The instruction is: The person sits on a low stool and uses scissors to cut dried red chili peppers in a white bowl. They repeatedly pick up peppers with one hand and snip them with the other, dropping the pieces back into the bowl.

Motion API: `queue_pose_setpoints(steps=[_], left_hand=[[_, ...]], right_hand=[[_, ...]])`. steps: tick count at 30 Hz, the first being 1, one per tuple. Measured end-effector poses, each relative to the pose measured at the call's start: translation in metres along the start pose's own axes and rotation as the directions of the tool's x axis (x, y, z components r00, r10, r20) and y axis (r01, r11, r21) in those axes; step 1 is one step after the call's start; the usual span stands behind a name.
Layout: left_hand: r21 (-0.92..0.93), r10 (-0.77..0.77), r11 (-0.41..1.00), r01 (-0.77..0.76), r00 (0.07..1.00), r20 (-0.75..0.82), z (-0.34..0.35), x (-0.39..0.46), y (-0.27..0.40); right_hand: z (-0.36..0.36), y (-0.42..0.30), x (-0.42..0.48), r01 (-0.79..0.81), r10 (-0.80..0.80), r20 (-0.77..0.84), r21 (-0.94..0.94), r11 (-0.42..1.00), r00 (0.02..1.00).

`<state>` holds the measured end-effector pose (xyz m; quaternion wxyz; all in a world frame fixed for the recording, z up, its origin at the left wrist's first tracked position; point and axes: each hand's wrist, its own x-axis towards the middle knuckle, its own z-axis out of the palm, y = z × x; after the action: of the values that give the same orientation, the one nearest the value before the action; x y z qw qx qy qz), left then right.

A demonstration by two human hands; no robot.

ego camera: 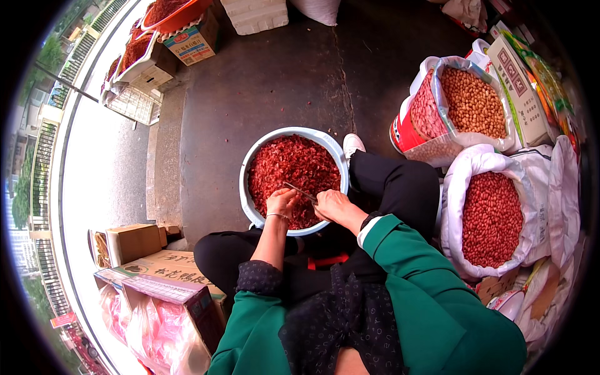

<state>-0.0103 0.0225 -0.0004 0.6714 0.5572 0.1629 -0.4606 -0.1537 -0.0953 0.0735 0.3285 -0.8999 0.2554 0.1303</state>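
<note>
A pale blue plastic basin stands on the floor between my legs, heaped with dried red chili pieces. Over its near half, my right hand is closed on the handles of metal scissors, whose blades point left towards my left hand. My left hand has its fingers pinched together beside the blades; what it pinches is too small to tell.
At right stand open sacks of peanuts and of red-skinned peanuts or beans. Cardboard boxes and a box of pink plastic bags are at lower left. Containers of dried chili and a white foam box stand beyond the basin.
</note>
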Motion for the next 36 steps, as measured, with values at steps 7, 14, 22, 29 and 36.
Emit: queue_pose_setpoints(steps=[7,14,22,29,36], left_hand=[[0.307,0.442,0.860,-0.408,0.896,-0.048,-0.003,-0.003,0.005],[0.662,0.257,0.723,0.198,0.812,-0.524,-0.039,0.020,-0.030],[0.681,0.321,0.730,0.054,0.853,-0.412,-0.015,0.009,-0.068],[0.660,0.600,0.674,-0.333,0.767,-0.226,0.000,0.001,-0.015],[0.858,0.723,-0.016,-0.513,0.587,0.364,0.022,-0.008,-0.011]], right_hand=[[-0.016,-0.006,0.012,-0.128,0.183,-0.146,0.323,0.938,0.972],[-0.020,-0.005,0.022,0.039,0.167,-0.296,0.584,0.811,0.941],[-0.048,-0.017,0.005,0.140,0.152,-0.340,0.698,0.702,0.928],[-0.047,-0.021,0.012,0.193,0.121,-0.372,0.700,0.688,0.920],[-0.048,-0.019,0.014,0.160,0.143,-0.350,0.704,0.692,0.926]])
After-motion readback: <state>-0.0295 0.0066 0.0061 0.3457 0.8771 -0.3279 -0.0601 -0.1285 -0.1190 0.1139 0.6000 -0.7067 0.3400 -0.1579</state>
